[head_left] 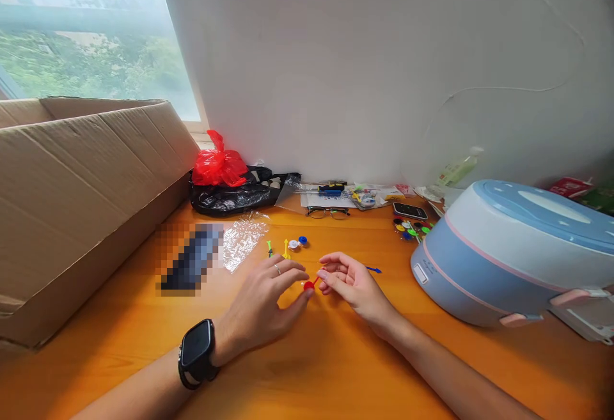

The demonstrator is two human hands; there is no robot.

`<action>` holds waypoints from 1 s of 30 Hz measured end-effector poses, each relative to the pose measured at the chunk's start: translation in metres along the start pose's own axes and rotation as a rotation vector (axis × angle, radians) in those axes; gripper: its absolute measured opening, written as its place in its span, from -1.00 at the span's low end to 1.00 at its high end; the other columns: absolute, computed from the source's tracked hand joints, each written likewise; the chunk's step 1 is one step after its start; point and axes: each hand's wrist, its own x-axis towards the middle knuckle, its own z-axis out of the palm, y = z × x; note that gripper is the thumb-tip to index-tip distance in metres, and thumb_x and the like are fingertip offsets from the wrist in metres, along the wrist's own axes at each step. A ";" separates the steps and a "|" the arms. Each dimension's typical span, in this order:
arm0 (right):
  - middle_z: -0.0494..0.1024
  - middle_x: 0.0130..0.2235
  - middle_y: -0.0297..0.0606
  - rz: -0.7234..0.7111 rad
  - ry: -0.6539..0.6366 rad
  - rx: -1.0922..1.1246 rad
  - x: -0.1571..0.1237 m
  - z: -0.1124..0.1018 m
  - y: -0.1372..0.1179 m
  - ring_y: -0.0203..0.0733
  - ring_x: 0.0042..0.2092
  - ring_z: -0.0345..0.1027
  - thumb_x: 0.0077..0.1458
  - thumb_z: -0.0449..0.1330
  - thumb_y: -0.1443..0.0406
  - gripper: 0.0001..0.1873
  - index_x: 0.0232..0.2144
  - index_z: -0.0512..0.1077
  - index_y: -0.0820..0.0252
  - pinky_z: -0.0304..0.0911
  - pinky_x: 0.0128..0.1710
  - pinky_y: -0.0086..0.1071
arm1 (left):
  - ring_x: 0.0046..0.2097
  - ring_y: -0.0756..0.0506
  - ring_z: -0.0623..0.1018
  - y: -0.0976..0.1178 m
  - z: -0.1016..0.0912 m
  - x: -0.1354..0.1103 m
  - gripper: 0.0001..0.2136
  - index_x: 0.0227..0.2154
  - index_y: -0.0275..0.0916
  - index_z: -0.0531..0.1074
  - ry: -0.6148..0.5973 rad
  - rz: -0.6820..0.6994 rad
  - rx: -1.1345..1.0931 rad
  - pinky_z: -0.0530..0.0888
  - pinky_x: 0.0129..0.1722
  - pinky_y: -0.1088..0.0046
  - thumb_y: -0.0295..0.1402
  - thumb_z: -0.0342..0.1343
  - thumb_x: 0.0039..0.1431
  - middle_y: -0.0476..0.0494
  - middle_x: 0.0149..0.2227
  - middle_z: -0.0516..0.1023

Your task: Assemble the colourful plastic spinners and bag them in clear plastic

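Between the fingertips of my left hand (271,292) is a small red round plastic piece (309,286), pinched by thumb and forefinger. My right hand (352,286) grips a thin red plastic stick (316,279) that reaches to the round piece; whether the two are joined I cannot tell. Just beyond my left hand lie a yellow arrow-shaped piece (286,247), a green one (269,246), a white round piece (293,245) and a blue round piece (302,240). A blue arrow-shaped piece (374,270) pokes out beyond my right hand.
A large cardboard box (96,177) flanks the left side, a blue-and-white lunch box (499,260) the right. Along the wall lie a black bag (225,196), a red bag (219,167), glasses (328,213) and a phone-like device (410,210). Clear plastic film (244,241) lies left of centre.
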 end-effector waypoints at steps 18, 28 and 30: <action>0.55 0.04 -0.17 -0.395 -0.184 -0.736 -0.018 0.005 -0.008 -0.05 0.03 0.47 0.33 0.26 0.27 -0.60 0.19 0.49 0.00 0.39 0.10 -0.19 | -0.20 -0.20 0.60 -0.031 -0.010 0.003 -0.53 0.35 -0.08 0.36 -0.121 -0.308 0.333 0.46 -0.24 0.32 -0.11 0.06 0.46 -0.22 -0.12 0.59; 0.53 0.18 -0.10 -0.513 -0.255 -0.852 -0.021 0.006 -0.006 0.05 0.21 0.38 0.31 0.27 0.29 -0.57 0.21 0.45 0.04 0.27 0.32 -0.05 | 0.50 -0.40 0.16 -0.037 0.000 -0.002 -0.54 0.41 -0.06 0.29 -0.131 -0.201 0.210 0.24 0.39 -0.18 -0.23 -0.03 0.53 -0.35 0.43 0.29; 0.48 0.25 -0.08 -0.513 -0.262 -0.886 -0.020 0.006 -0.005 0.06 0.27 0.33 0.31 0.27 0.28 -0.52 0.25 0.42 0.05 0.23 0.36 -0.04 | 0.53 -0.36 0.13 -0.036 0.002 -0.002 -0.54 0.43 -0.05 0.25 -0.138 -0.192 0.175 0.16 0.45 -0.19 -0.20 -0.05 0.55 -0.32 0.48 0.24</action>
